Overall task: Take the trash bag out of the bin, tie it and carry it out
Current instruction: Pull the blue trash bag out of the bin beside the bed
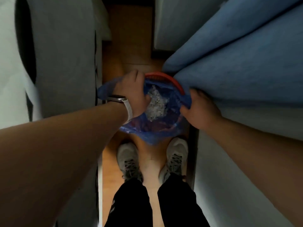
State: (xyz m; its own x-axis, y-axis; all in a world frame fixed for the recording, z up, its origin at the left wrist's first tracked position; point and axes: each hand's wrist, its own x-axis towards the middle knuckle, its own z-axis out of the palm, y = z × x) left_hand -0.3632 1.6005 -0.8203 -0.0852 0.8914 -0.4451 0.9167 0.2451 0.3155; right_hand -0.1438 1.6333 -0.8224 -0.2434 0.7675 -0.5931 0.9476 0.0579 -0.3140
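Observation:
A blue plastic trash bag lines a bin with a red rim on the wooden floor just ahead of my feet. Crumpled clear plastic waste lies inside the bag. My left hand, with a watch on its wrist, grips the bag's left edge. My right hand pinches the bag's right edge beside the rim. The bin's body is hidden under the bag and my hands.
The aisle is narrow. A grey cabinet or wall stands close on the left. A blue cushioned seat overhangs the bin on the right, with a pale panel below it. My shoes stand behind the bin.

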